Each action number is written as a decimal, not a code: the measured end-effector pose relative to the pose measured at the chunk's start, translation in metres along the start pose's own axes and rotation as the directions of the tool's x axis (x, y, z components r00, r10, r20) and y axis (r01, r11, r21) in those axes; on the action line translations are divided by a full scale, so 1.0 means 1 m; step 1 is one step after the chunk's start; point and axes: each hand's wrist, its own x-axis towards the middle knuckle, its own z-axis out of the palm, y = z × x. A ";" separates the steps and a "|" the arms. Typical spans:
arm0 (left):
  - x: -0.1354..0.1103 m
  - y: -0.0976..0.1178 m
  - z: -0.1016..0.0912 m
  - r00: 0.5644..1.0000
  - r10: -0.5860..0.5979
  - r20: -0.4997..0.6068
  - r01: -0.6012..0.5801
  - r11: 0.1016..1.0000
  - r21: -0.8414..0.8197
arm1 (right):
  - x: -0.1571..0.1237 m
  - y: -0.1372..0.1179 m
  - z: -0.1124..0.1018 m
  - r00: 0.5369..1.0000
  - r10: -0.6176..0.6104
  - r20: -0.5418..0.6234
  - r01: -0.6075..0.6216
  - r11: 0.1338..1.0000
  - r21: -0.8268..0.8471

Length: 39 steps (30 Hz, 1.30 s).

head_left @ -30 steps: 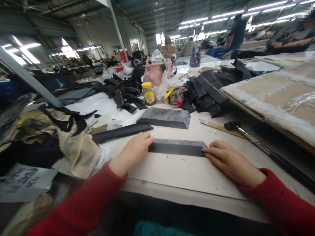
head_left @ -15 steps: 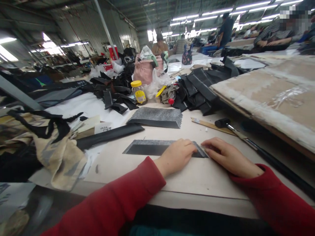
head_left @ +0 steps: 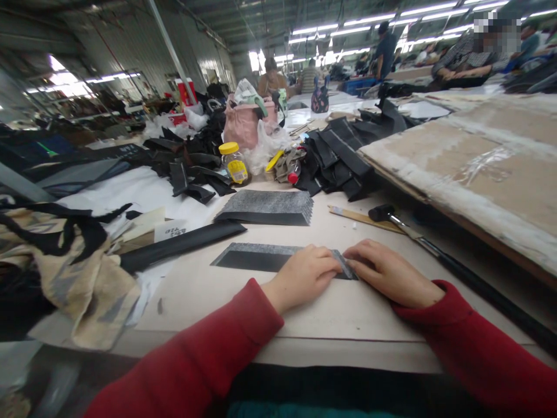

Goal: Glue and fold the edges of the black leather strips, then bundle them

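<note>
A black strip (head_left: 256,260) of fabric or leather with grey edges lies flat on the pale board in front of me. My left hand (head_left: 307,273) rests over its right part, the fingers together and bent, tips pressing it down. At the strip's right end my right hand (head_left: 383,268) has thumb and fingers closed on the grey edge, which looks folded over. The fingertips of both hands are close together there. Just beyond lies a fanned stack of similar black strips (head_left: 265,204) with grey upper faces.
To the right are a hammer (head_left: 383,213) and a flat wooden stick (head_left: 348,215), beside a raised board (head_left: 500,157). A yellow-lidded jar (head_left: 235,165), a pink bag (head_left: 243,123) and black scraps (head_left: 339,148) stand behind. Beige cloth (head_left: 100,296) lies left. Other people work farther back.
The view has swung slightly to the right, so everything sits farther left. Both hands stay at the strip's right end, with the right fingers slightly closer to the left ones.
</note>
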 end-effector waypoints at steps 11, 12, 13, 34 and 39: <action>-0.001 -0.001 -0.002 0.999 0.016 0.032 -0.014 0.998 -0.060 | 0.001 -0.002 0.001 0.999 0.054 0.003 -0.054 0.998 -0.025; -0.001 -0.001 -0.002 0.999 0.017 0.037 -0.015 0.998 -0.066 | 0.001 -0.002 0.000 0.998 0.058 0.002 -0.058 0.998 -0.023; -0.002 -0.001 -0.002 0.999 0.017 0.040 -0.014 0.997 -0.071 | 0.001 -0.003 0.000 0.998 0.062 0.001 -0.062 0.998 -0.020; -0.016 0.000 0.001 1.000 -0.008 0.026 0.007 0.999 0.044 | -0.002 -0.015 -0.009 0.869 0.412 0.275 -0.492 0.779 0.388; -0.017 0.000 0.000 0.999 -0.013 0.030 0.012 0.999 0.042 | -0.008 -0.009 -0.015 0.766 0.386 0.515 -0.639 0.363 0.678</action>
